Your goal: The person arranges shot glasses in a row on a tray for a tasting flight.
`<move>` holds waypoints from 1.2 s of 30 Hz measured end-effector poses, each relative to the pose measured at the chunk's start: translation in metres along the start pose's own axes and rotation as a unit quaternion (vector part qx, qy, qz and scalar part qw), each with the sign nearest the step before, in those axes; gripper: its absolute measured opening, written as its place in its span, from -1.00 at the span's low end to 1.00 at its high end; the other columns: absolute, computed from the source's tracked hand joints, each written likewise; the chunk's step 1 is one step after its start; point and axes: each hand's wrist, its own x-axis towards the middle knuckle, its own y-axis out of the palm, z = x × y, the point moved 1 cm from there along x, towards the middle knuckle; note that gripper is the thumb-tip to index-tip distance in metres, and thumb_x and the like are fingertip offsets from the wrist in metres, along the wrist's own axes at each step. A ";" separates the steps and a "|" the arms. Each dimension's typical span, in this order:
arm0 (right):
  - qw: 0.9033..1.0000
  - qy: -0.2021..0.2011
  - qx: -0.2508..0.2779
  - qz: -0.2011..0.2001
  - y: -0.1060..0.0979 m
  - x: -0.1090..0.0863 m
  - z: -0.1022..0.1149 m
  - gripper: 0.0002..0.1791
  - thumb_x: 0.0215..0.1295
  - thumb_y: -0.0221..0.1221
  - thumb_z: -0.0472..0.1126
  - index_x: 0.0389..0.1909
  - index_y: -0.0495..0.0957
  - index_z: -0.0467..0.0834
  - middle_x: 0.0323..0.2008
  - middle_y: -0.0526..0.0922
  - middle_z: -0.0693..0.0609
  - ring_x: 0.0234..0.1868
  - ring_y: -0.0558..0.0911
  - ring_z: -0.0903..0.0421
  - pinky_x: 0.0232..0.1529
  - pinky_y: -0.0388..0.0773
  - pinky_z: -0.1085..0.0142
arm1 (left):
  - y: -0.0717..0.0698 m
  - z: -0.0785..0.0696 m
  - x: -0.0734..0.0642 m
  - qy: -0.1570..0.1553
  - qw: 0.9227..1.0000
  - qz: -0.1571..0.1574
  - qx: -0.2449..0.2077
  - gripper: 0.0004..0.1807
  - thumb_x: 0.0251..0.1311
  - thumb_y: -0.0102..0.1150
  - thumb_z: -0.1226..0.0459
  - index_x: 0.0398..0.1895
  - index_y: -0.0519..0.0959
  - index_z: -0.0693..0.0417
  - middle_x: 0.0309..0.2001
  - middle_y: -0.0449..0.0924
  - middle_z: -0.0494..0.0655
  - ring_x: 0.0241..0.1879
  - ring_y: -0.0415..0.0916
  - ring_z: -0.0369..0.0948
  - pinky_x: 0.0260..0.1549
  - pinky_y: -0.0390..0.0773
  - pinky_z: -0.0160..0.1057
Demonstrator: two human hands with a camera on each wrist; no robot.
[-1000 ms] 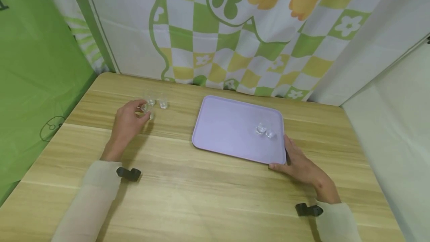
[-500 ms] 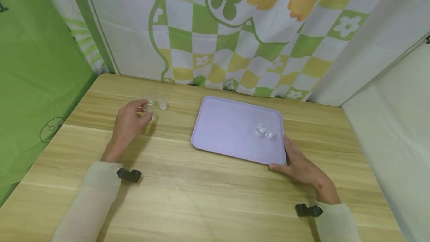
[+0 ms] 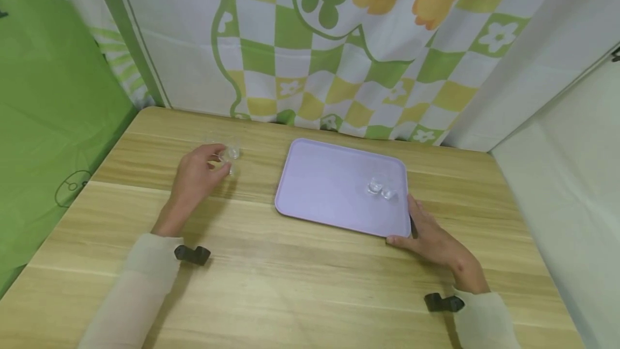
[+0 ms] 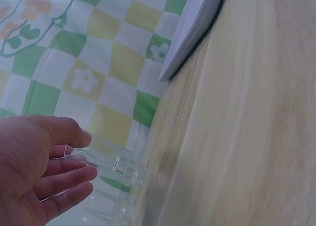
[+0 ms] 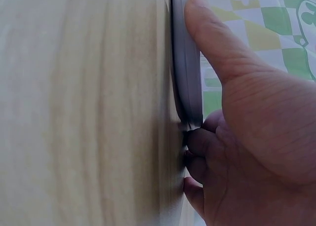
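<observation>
My left hand (image 3: 196, 174) pinches a small clear shot glass (image 3: 225, 158) between thumb and fingertips, at the left of the table. In the left wrist view, the thumb lies on one side of the glass and the fingers on the other. Right beside it stands another clear glass (image 3: 234, 152); a further one behind the hand is only faintly visible. My right hand (image 3: 433, 238) grips the near right corner of a lilac tray (image 3: 319, 176), thumb on its front edge and fingers along its right side. Two clear glasses, one (image 3: 375, 186) touching or nearly touching the other (image 3: 388, 193), sit on the tray's right part.
The wooden table (image 3: 290, 279) extends in front of the tray and between it and the left hand. A checked, flowered curtain (image 3: 310, 63) hangs along the table's back edge. Green cloth (image 3: 58, 96) borders the left side, and a pale wall (image 3: 571, 187) the right.
My left hand has shifted slightly to the right with its glass, close to the standing glass. The right hand and the tray stay in place.
</observation>
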 end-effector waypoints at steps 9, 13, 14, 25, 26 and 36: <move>1.000 0.010 -0.005 0.003 0.000 -0.001 -0.001 0.32 0.31 0.37 0.15 0.65 -0.46 -0.13 0.58 -0.31 -0.44 0.53 -0.22 -0.49 0.37 -0.13 -0.49 | 0.009 -0.012 0.003 0.028 1.000 0.007 -0.005 -0.63 0.20 0.33 0.47 0.07 0.62 0.43 -0.03 0.67 0.30 -0.12 0.67 0.12 -0.20 0.71 0.06; 1.000 0.016 -0.006 0.004 0.000 -0.002 -0.001 0.32 0.31 0.36 0.17 0.65 -0.46 -0.13 0.58 -0.31 -0.45 0.53 -0.22 -0.50 0.37 -0.13 -0.49 | 0.014 -0.018 0.004 0.035 0.999 0.014 -0.006 -0.63 0.21 0.32 0.46 0.09 0.62 0.43 -0.01 0.66 0.30 -0.11 0.66 0.12 -0.19 0.71 0.06; 1.000 0.018 -0.006 0.004 0.000 -0.002 -0.001 0.32 0.31 0.36 0.17 0.65 -0.46 -0.13 0.58 -0.31 -0.45 0.53 -0.22 -0.50 0.37 -0.13 -0.49 | 0.015 -0.019 0.004 0.036 0.999 0.017 -0.005 -0.63 0.22 0.31 0.46 0.09 0.61 0.43 0.00 0.66 0.30 -0.11 0.66 0.12 -0.19 0.71 0.06; 1.000 0.019 -0.006 0.006 -0.001 -0.001 0.001 0.32 0.31 0.35 0.19 0.65 -0.46 -0.11 0.59 -0.32 -0.40 0.54 -0.20 -0.48 0.37 -0.10 -0.48 | 0.035 -0.035 0.009 0.046 0.998 0.036 -0.015 -0.60 0.19 0.31 0.45 0.12 0.61 0.38 0.00 0.67 0.25 -0.09 0.65 0.07 -0.17 0.71 -0.02; 1.000 0.016 -0.007 0.005 -0.001 -0.001 0.001 0.31 0.31 0.35 0.19 0.65 -0.46 -0.12 0.59 -0.32 -0.40 0.54 -0.20 -0.48 0.38 -0.09 -0.47 | 0.037 -0.037 0.010 0.050 0.998 0.035 -0.014 -0.60 0.18 0.31 0.45 0.11 0.62 0.38 -0.01 0.67 0.24 -0.10 0.66 0.07 -0.18 0.71 -0.02; 0.999 0.030 -0.009 0.012 -0.002 -0.002 0.002 0.32 0.31 0.34 0.20 0.64 -0.46 -0.17 0.58 -0.35 -0.43 0.54 -0.22 -0.48 0.39 -0.12 -0.45 | 0.052 -0.053 0.013 0.063 0.997 0.050 -0.017 -0.58 0.19 0.31 0.41 0.14 0.62 0.33 -0.01 0.68 0.21 -0.13 0.67 0.03 -0.22 0.71 -0.07</move>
